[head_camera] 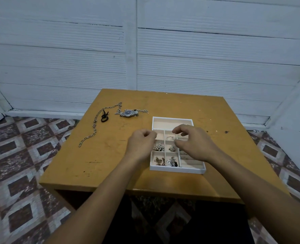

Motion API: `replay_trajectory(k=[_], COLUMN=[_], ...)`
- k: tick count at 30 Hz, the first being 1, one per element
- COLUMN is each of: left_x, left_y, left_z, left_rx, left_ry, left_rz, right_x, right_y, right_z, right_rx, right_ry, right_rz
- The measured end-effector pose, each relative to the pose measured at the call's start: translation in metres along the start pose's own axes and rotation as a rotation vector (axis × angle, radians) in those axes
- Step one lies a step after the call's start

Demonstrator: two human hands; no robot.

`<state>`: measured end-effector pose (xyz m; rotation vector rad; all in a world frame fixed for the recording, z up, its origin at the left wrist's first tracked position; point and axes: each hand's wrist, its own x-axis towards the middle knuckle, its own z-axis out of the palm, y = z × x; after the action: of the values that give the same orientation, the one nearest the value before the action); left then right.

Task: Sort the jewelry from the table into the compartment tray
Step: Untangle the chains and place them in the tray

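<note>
A white compartment tray [177,169] sits on the yellow table [101,155], right of centre. Its small cells hold a silver ring [170,137], a pearl cluster [158,147], a small silver piece [172,148], bronze links [158,161] and silver charms [172,162]. My right hand [193,143] hovers over the tray's middle, fingers and thumb curved apart with nothing between them. At the tray's left edge my left hand [142,143] has its fingers curled in; nothing shows inside it. A silver watch [129,113], a long silver chain [94,124] and a black cord [104,117] lie at the far left.
A shorter silver chain [118,110] lies tangled beside the watch. The tray's long back cell [163,124] looks bare. The table's near edge [128,188] runs just above my forearms. Patterned floor tiles surround the table, and a white panelled wall stands behind it.
</note>
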<state>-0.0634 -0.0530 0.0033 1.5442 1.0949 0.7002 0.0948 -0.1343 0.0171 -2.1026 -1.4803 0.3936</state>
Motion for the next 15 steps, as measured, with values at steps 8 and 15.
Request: replay_trajectory(k=[8, 15], left_x=[0.030, 0.060], left_y=[-0.024, -0.043], left_z=[-0.032, -0.045], left_rx=[0.441, 0.818], left_ry=[0.062, 0.015], left_rz=[0.124, 0.290], right_x=[0.064, 0.138], right_y=[-0.022, -0.032], right_z=[0.015, 0.042], right_rx=[-0.150, -0.269], right_ry=[-0.080, -0.100], right_rz=[-0.071, -0.040])
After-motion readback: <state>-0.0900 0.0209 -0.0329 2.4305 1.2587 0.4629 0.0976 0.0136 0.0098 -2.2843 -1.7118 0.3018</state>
